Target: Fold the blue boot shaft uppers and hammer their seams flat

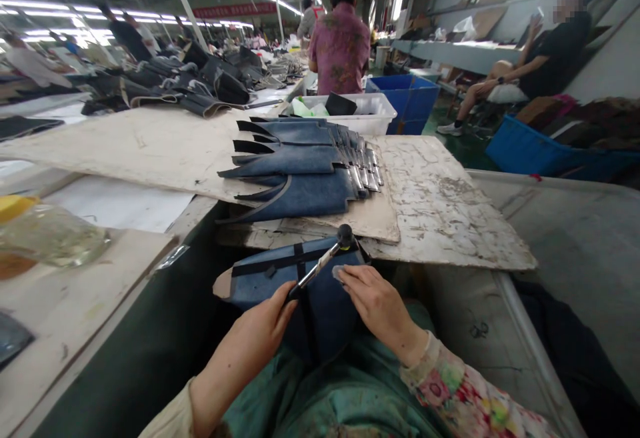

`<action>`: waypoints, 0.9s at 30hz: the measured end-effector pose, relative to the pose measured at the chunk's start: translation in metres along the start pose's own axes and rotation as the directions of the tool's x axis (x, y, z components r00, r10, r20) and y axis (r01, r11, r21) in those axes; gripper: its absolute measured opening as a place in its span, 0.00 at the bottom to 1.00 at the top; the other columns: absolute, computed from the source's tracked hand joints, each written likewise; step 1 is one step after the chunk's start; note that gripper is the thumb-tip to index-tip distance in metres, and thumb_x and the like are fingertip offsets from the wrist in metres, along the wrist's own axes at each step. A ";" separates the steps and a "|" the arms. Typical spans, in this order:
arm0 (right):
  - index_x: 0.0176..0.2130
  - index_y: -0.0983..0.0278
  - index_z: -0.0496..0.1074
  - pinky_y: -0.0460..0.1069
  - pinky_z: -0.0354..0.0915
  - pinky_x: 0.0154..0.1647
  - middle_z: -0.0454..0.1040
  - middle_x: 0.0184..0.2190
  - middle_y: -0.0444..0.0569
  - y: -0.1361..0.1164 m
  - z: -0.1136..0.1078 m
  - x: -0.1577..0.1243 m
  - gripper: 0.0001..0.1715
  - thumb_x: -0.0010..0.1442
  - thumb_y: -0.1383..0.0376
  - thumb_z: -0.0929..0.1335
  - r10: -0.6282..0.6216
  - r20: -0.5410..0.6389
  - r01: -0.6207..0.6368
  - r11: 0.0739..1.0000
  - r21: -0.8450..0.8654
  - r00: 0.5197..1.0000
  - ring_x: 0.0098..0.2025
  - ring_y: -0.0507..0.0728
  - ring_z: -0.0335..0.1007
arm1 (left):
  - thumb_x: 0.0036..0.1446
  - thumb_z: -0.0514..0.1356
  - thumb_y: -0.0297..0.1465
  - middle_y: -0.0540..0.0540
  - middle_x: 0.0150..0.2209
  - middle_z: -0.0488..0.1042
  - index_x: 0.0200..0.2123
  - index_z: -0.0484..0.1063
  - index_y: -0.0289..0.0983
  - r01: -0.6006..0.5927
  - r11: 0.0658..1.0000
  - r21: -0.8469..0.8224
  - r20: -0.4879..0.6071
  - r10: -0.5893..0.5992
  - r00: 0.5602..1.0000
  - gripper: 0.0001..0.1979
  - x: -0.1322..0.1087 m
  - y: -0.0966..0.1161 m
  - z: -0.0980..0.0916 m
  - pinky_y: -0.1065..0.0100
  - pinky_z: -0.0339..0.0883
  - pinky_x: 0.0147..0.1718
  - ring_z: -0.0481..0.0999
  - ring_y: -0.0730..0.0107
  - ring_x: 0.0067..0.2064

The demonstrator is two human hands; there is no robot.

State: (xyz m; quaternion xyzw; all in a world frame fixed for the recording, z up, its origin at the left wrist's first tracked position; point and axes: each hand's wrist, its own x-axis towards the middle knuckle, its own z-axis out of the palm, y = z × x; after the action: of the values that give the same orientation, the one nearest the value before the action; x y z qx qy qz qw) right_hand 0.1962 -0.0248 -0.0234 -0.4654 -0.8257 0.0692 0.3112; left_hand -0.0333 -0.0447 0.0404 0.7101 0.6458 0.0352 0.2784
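Observation:
In my left hand (273, 315) is a hammer (320, 265) with a shiny metal shaft, its rounded black head (345, 235) pointing up and to the right. Below it, across my lap, lies a dark blue panel (265, 278) crossed by black strips (300, 261), with a tan tip at its left end. My right hand (373, 298) is over the panel's right part, fingers pressed together around a small whitish, translucent piece (339, 271) whose kind I cannot make out. Just beyond, blue leather-like pieces (295, 158) with metallic right ends are stacked in an overlapping row.
The stack rests on a worn board (450, 218) in front of me. Behind it stand a white bin (383, 108) and a blue bin (415, 98). At left are a yellow-capped clear bottle (60, 235) and dark pieces in a heap (200, 78). A person (343, 51) sits ahead.

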 end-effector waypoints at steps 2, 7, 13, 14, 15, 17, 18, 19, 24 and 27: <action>0.52 0.63 0.69 0.54 0.68 0.50 0.72 0.47 0.52 0.001 0.000 -0.001 0.19 0.63 0.70 0.60 0.003 0.003 -0.003 1.000 0.003 1.000 0.49 0.57 0.67 | 0.61 0.44 0.42 0.46 0.50 0.74 0.57 0.60 0.44 0.037 0.999 -0.036 -0.010 -0.037 0.999 0.23 -0.012 -0.013 -0.003 0.64 0.66 0.46 0.74 0.62 0.50; 0.53 0.63 0.68 0.55 0.68 0.51 0.71 0.47 0.53 0.002 0.000 -0.002 0.20 0.63 0.71 0.60 0.005 0.015 -0.005 1.000 0.005 1.000 0.50 0.58 0.66 | 0.60 0.43 0.45 0.48 0.50 0.74 0.58 0.59 0.44 0.164 0.984 -0.071 -0.087 -0.169 0.982 0.26 -0.050 -0.052 -0.014 0.66 0.66 0.49 0.73 0.63 0.51; 0.54 0.60 0.68 0.55 0.68 0.50 0.72 0.47 0.52 0.004 0.001 -0.002 0.21 0.63 0.70 0.59 -0.011 -0.004 0.011 1.000 0.023 1.000 0.49 0.57 0.67 | 0.56 0.47 0.48 0.49 0.49 0.75 0.56 0.63 0.44 0.280 0.960 -0.025 -0.222 -0.278 0.935 0.28 -0.081 -0.104 -0.021 0.64 0.66 0.49 0.74 0.59 0.49; 0.54 0.60 0.67 0.55 0.68 0.51 0.72 0.47 0.52 0.004 0.001 -0.002 0.21 0.63 0.70 0.59 -0.012 -0.004 0.012 1.000 0.025 1.000 0.49 0.57 0.67 | 0.55 0.47 0.49 0.49 0.47 0.76 0.56 0.63 0.44 0.304 0.952 -0.031 -0.255 -0.302 0.919 0.29 -0.085 -0.113 -0.019 0.64 0.67 0.48 0.75 0.59 0.49; 0.54 0.60 0.67 0.55 0.68 0.51 0.72 0.46 0.52 0.003 0.001 -0.003 0.21 0.63 0.70 0.59 -0.010 -0.006 0.010 1.000 0.026 1.000 0.49 0.57 0.67 | 0.55 0.46 0.49 0.48 0.46 0.77 0.56 0.64 0.43 0.330 0.943 -0.035 -0.276 -0.327 0.904 0.29 -0.090 -0.121 -0.018 0.64 0.68 0.47 0.75 0.58 0.48; 0.53 0.61 0.68 0.55 0.67 0.51 0.72 0.47 0.52 0.003 0.002 -0.003 0.21 0.63 0.70 0.59 -0.004 -0.004 0.004 1.000 0.031 1.000 0.49 0.57 0.67 | 0.55 0.46 0.49 0.48 0.46 0.77 0.55 0.65 0.43 0.353 0.935 -0.028 -0.292 -0.346 0.892 0.28 -0.099 -0.135 -0.016 0.64 0.68 0.47 0.75 0.58 0.48; 0.53 0.61 0.68 0.55 0.67 0.52 0.72 0.47 0.52 0.003 0.002 -0.003 0.20 0.63 0.69 0.59 -0.003 0.000 0.003 0.999 0.036 1.000 0.49 0.57 0.67 | 0.55 0.46 0.49 0.48 0.47 0.76 0.54 0.65 0.43 0.352 0.936 -0.016 -0.300 -0.341 0.891 0.28 -0.103 -0.140 -0.017 0.63 0.67 0.48 0.75 0.58 0.49; 0.52 0.61 0.68 0.55 0.67 0.52 0.71 0.47 0.52 0.004 0.002 -0.003 0.19 0.63 0.69 0.60 -0.004 0.004 0.003 0.999 0.046 1.000 0.50 0.57 0.67 | 0.55 0.47 0.49 0.48 0.47 0.76 0.54 0.66 0.44 0.351 0.936 0.000 -0.319 -0.332 0.887 0.28 -0.107 -0.144 -0.020 0.63 0.66 0.49 0.74 0.57 0.49; 0.53 0.62 0.66 0.58 0.65 0.52 0.71 0.47 0.53 0.022 0.001 0.004 0.20 0.61 0.62 0.63 0.069 -0.019 -0.067 0.994 0.090 0.997 0.50 0.60 0.67 | 0.57 0.48 0.46 0.48 0.50 0.74 0.56 0.63 0.41 0.458 0.884 0.099 -0.525 -0.344 0.778 0.26 -0.112 -0.159 -0.063 0.56 0.66 0.50 0.72 0.55 0.52; 0.51 0.63 0.67 0.59 0.64 0.52 0.71 0.47 0.55 0.040 -0.003 0.014 0.20 0.60 0.60 0.63 0.157 -0.074 -0.150 0.985 0.087 0.985 0.50 0.61 0.67 | 0.56 0.51 0.45 0.48 0.48 0.75 0.50 0.67 0.39 0.468 0.874 0.132 -0.651 -0.280 0.705 0.24 -0.107 -0.176 -0.093 0.55 0.66 0.49 0.73 0.53 0.50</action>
State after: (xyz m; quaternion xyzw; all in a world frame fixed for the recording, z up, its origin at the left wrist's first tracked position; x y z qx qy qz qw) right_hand 0.2214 0.0081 -0.0313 -0.5171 -0.7706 0.1077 0.3567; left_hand -0.2469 -0.1106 0.0739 0.5440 0.8301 0.1115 -0.0514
